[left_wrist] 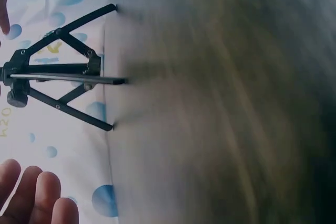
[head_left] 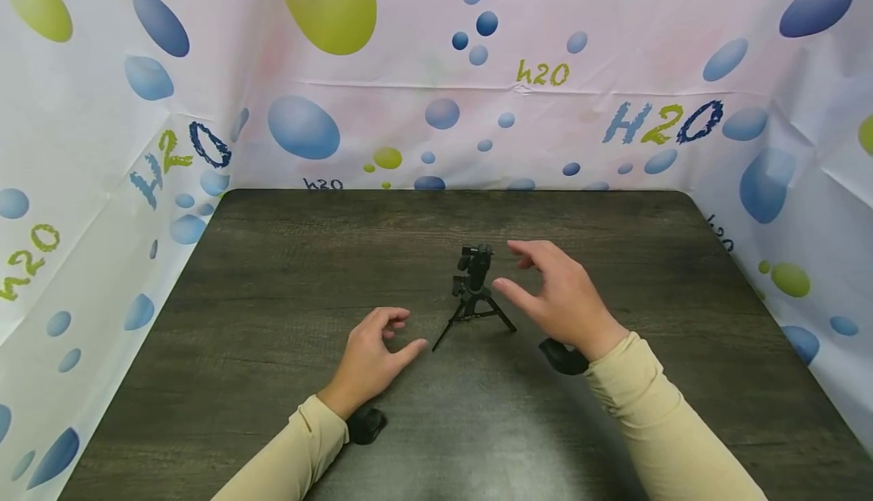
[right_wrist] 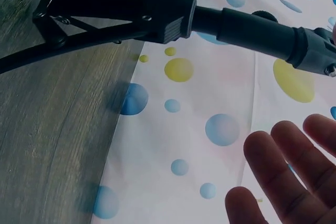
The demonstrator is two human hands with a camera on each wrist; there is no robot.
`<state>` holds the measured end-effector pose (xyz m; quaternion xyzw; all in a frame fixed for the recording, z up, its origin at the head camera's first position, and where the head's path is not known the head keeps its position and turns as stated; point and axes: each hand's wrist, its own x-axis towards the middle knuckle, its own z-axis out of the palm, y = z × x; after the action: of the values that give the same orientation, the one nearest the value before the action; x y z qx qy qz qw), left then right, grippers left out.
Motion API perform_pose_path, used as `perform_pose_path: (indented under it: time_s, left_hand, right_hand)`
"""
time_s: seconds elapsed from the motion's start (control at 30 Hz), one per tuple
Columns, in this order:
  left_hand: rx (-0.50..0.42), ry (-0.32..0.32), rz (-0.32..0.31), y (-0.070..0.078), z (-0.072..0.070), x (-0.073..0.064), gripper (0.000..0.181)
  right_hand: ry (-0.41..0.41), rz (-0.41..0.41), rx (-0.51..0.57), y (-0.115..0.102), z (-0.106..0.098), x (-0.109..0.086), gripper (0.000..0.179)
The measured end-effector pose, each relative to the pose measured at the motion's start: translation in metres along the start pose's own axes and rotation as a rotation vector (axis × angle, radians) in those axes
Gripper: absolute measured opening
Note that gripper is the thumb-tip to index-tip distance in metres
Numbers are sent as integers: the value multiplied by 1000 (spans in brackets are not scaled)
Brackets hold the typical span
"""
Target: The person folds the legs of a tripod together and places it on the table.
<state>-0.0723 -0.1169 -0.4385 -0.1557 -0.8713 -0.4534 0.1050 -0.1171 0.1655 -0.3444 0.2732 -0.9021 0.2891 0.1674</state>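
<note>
A small black tripod [head_left: 475, 283] stands upright on the dark table with its legs spread. In the left wrist view the tripod's legs [left_wrist: 68, 69] and braces show, while its upper part is cut off; its column [right_wrist: 247, 29] crosses the top of the right wrist view. My left hand [head_left: 368, 357] is to the lower left of the tripod, thumb pointing toward one leg's foot. To the right of the tripod's head is my right hand [head_left: 559, 300], with fingers and thumb spread apart. Neither hand holds anything, and gaps separate both from the tripod in the head view.
The dark wood-grain table [head_left: 307, 258] is bounded at the back and sides by a white printed curtain [head_left: 395, 107] with blue and green spots. A black wrist camera [head_left: 564, 357] sits under the right wrist, another camera [head_left: 366, 425] under the left.
</note>
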Motion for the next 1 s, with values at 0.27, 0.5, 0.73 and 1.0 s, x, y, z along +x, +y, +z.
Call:
perform_pose_path:
  time_s: [0.27, 0.5, 0.73, 1.0]
  left_hand:
    - [47, -79, -20, 6, 10, 1, 42]
    - [155, -145, -12, 10, 15, 3, 40]
    - [125, -167, -61, 10, 18, 4, 35]
    - [134, -199, -59, 8, 23, 8, 30]
  right_hand:
    - [-9, 11, 43, -4, 3, 8, 55]
    - [-45, 26, 96, -8, 6, 14, 53]
    - [-59, 36, 128, -10, 9, 19, 50]
    - [-61, 34, 123, -12, 11, 21, 41]
